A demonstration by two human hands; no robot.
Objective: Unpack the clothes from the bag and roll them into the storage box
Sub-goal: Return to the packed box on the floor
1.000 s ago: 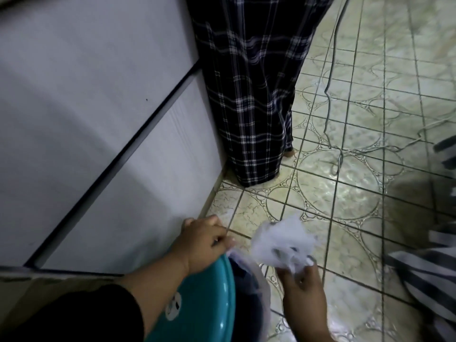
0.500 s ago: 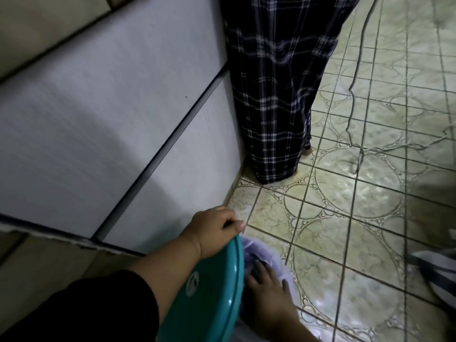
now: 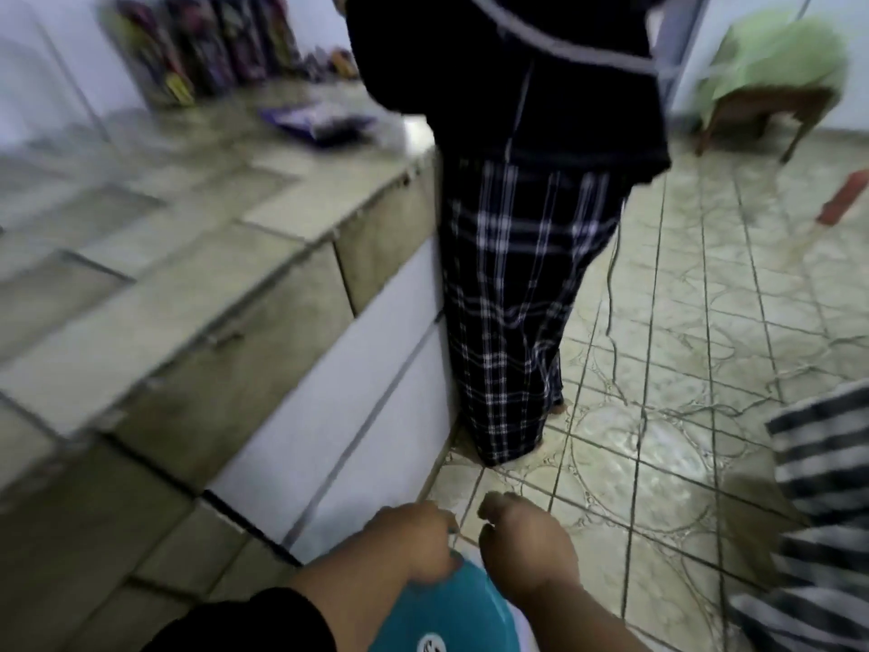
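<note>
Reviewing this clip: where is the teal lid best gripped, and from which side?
At its far rim, from the left, probably: the teal lid shows a thin curved edge there, where the left hand curls over it. The right hand hovers beside it, fingers curled.

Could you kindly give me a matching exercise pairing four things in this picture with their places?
Things:
1 teal container
2 striped cloth
3 green cloth
4 purple packet

Places:
A on the counter
B draped over the wooden stool
C gripped by the left hand
D at the right edge, above the floor

Pairs: 1-C; 2-D; 3-B; 4-A
</note>
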